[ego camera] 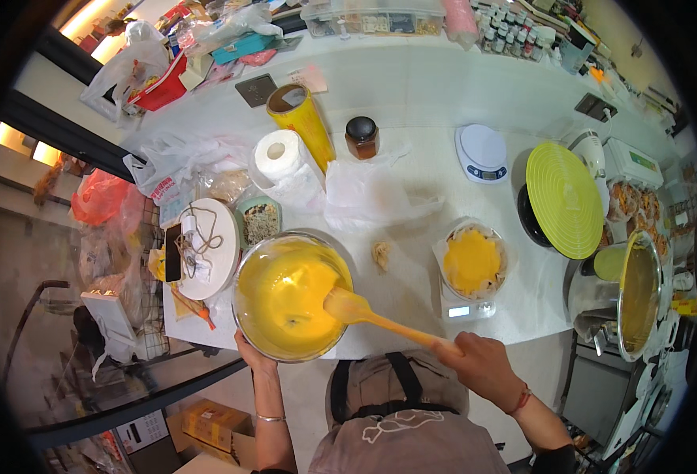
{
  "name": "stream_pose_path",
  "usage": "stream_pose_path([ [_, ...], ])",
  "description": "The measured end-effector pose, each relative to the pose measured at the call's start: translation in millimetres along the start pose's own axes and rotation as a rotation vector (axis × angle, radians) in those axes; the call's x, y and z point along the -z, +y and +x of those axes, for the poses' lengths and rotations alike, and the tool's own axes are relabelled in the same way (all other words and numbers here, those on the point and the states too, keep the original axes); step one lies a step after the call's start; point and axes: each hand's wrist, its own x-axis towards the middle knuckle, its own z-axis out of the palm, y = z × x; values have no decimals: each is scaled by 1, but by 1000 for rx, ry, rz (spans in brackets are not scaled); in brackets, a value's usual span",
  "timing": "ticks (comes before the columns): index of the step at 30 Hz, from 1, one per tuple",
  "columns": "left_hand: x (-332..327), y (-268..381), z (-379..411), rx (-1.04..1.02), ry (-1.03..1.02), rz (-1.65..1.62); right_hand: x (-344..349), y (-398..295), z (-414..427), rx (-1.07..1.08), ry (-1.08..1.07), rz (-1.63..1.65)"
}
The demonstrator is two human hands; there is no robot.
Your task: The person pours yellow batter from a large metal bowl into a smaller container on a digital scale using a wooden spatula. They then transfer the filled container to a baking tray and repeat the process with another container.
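Observation:
My right hand (482, 362) is closed around the handle of a spatula (393, 326) coated in yellow. Its blade rests at the right inner side of a round mixing bowl (240, 324). Smooth, glossy yellow batter (292, 293) fills the bottom and smears the walls. From below, my left hand (255, 354) holds the bowl's lower left side at the table's front edge; part of its fingers is hidden by the bowl. To the right, a paper-lined round tin (439, 249) with yellow batter (473, 259) sits on a digital scale (468, 310) with a lit display.
A crumpled scrap (380, 256) lies between bowl and tin. Behind are a paper roll (277, 157), a yellow film roll (304, 121), a dark-lidded jar (362, 139) and a second scale (482, 151). A green turntable disc (565, 201) and a stand mixer's steel bowl (640, 296) stand right.

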Motion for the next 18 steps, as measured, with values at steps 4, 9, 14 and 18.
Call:
stream_pose_path([
  [4,-5,-5,1,-11,48,-18,5,-3,5,118,-55,-246],
  [9,1,-5,5,1,85,-64,44,-1,-12,110,-186,-308],
  [14,19,-5,20,-10,93,-29,56,12,-5,-219,-52,150],
  [18,18,5,25,-47,82,49,52,19,22,-389,18,398],
])
